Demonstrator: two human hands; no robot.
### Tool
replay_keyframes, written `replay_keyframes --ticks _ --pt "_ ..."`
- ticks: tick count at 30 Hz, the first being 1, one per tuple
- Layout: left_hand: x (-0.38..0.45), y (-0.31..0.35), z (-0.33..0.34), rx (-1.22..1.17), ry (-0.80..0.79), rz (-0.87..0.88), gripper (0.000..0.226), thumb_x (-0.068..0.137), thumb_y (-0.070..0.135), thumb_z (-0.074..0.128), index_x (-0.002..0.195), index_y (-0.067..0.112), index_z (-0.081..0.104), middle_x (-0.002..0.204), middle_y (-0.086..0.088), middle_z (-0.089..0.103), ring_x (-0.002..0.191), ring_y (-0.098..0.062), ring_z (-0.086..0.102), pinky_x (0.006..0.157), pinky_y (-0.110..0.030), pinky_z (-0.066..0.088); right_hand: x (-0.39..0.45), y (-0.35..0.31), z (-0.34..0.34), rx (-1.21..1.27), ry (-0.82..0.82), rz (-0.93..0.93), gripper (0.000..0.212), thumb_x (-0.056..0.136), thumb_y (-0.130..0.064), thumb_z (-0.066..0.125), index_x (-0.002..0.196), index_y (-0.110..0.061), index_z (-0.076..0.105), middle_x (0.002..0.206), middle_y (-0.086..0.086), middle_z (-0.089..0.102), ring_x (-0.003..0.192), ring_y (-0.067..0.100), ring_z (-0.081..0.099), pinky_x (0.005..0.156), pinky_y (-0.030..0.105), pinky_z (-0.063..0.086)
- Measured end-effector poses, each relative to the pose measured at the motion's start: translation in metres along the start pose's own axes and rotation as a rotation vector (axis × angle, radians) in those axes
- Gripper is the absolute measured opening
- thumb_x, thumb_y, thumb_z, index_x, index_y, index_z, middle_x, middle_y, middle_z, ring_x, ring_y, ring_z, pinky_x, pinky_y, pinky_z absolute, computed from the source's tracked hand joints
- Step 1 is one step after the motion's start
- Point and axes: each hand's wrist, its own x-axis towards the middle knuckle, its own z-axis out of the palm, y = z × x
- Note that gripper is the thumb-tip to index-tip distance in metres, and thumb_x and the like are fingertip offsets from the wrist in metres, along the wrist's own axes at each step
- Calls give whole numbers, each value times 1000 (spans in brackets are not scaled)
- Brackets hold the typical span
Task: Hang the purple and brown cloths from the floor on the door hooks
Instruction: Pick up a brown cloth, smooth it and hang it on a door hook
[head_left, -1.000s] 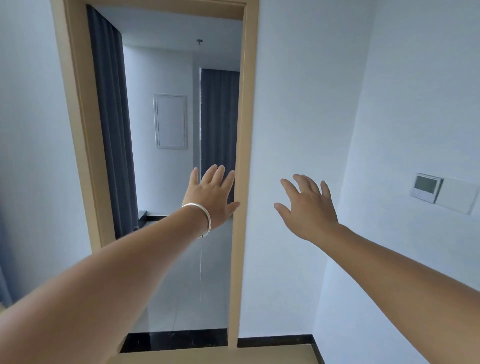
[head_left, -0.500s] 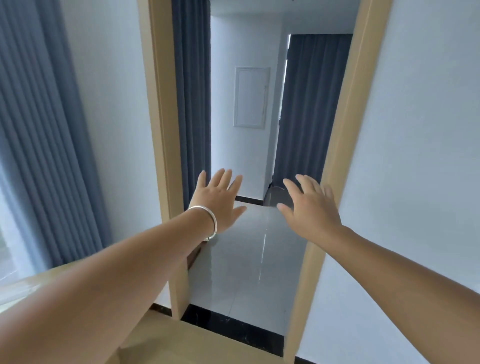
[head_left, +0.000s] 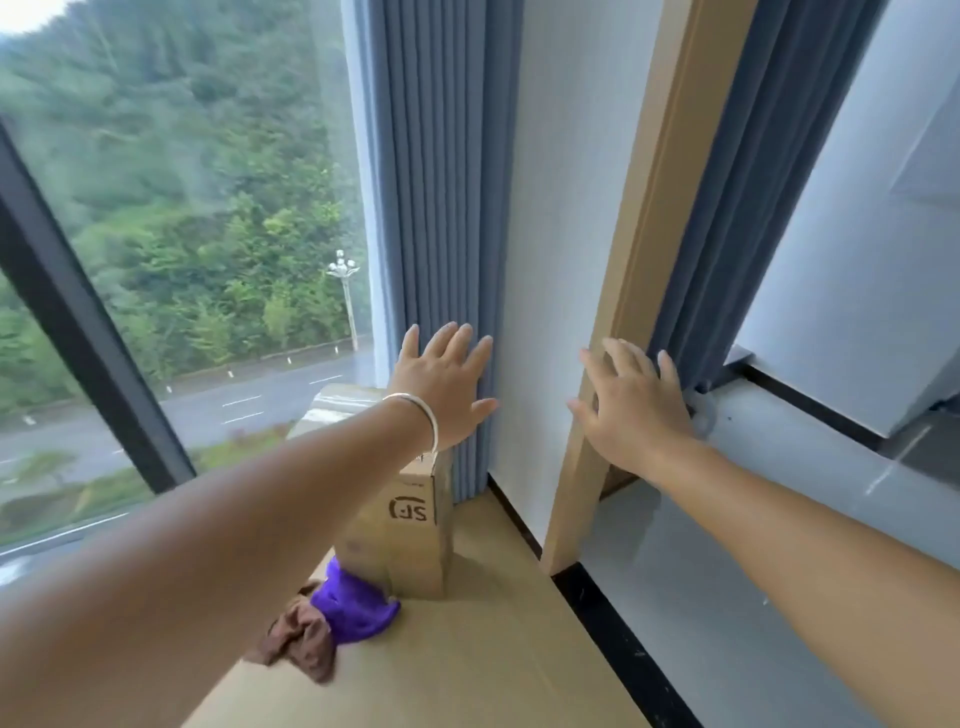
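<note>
- Reaching forward with left hand and right hand, both spread flat, holding nothing.
- Swinging left from the doorway a second ago, now facing window and curtain.
- Bringing purple cloth and brown cloth into sight, lying touching, near left on the floor against a cardboard box.
- Probably stooping next; no door hooks showing.

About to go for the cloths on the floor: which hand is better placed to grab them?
Probably the left hand. The purple cloth and brown cloth lie below the left forearm, beside the cardboard box. The right hand is open too, but hovers over by the door frame, farther off.
</note>
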Motion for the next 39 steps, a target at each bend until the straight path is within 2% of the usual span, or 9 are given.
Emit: replay_keyframes --ticks 4,10,15,19,24,29,33,39 --pt "-8 -58 42 10 -80 -154 76 93 64 23 153 25 -2 161 -4 1 148 -22 -3 116 -54 -2 53 -58 41 82 -33 -152 62 97 -53 35 150 -26 19 158 6 18 146 22 12 117 52 5" --pt "-26 -150 122 -7 -200 -357 76 92 65 26 153 26 1 161 -4 4 148 -21 0 118 -53 3 118 -156 112 131 -108 -350 64 96 -54 36 150 -24 21 157 4 21 146 20 13 118 52 6" --pt "-72 -229 199 -13 -335 -564 75 93 65 25 153 25 3 161 -6 6 148 -22 2 117 -54 6 151 -254 174 176 -207 -553 61 95 -52 40 147 -25 25 155 2 25 144 21 18 118 52 7" --pt "-117 -263 276 -73 -456 -702 74 93 63 28 152 25 7 161 -6 10 148 -23 5 117 -53 7 157 -325 235 211 -308 -688 64 92 -54 43 147 -25 27 154 3 26 143 23 20 118 51 7" --pt "-171 -271 384 -133 -640 -804 72 93 62 30 152 25 12 159 -8 14 146 -24 10 115 -54 11 147 -393 332 192 -414 -826 68 90 -55 47 147 -22 32 153 8 30 142 23 23 117 51 12" --pt "-218 -250 513 -230 -794 -888 70 93 62 26 152 26 12 159 -8 15 147 -24 9 115 -54 8 127 -447 463 177 -550 -956 67 88 -54 51 144 -21 36 150 8 34 139 23 27 116 53 14" --pt "-253 -223 627 -317 -854 -959 63 96 58 27 151 29 16 159 -8 14 147 -24 10 116 -52 7 106 -483 584 108 -649 -1056 71 87 -58 49 145 -21 34 150 7 32 140 23 25 115 53 14" --pt "-301 -188 794 -416 -878 -1132 59 96 55 30 149 32 21 159 -7 13 147 -23 9 117 -50 5 73 -533 757 86 -678 -1158 63 85 -58 52 135 -22 42 141 6 40 134 24 31 113 51 16"
